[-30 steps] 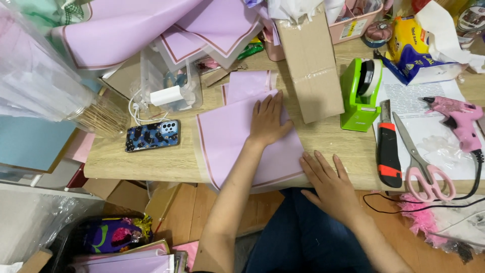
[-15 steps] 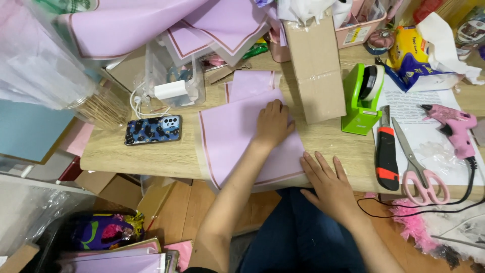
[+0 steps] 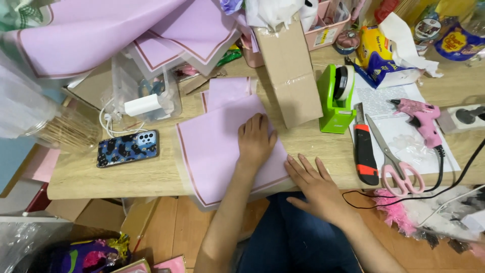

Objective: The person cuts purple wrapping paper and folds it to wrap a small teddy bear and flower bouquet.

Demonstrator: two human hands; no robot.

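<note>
1. I am looking down at a wooden table (image 3: 313, 146) full of craft things.
2. My left hand (image 3: 256, 143) is lying flat on a folded sheet of light purple paper (image 3: 217, 146). Its fingers are spread a little and are gripping nothing. They are pointing to 12 o'clock.
3. My right hand (image 3: 316, 187) is resting flat at the near edge of the table, at 4 o'clock from the left hand. Its fingers are apart too, and the fingertips are touching the lower right corner of the purple paper. It is holding nothing.
4. The purple paper is sitting in the middle of the table and is hanging a bit over the near edge. It has a thin dark pink line near its edges.
5. A phone (image 3: 127, 148) in a blue spotted case is lying at 9 o'clock from the paper, just beside it.
6. A brown cardboard box (image 3: 290, 71) is standing at 1 o'clock from my left hand, near the paper's top right corner.
7. A green tape holder (image 3: 337, 98) is sitting at 3 o'clock from the box.
8. A black and red cutter knife (image 3: 365, 151) and pink scissors (image 3: 391, 156) are lying side by side at 3 o'clock from my hands.
9. A pink glue gun (image 3: 422, 119) is lying at 2 o'clock from the scissors.
10. More big purple sheets (image 3: 116, 35) are piling up at 11 o'clock.
</note>
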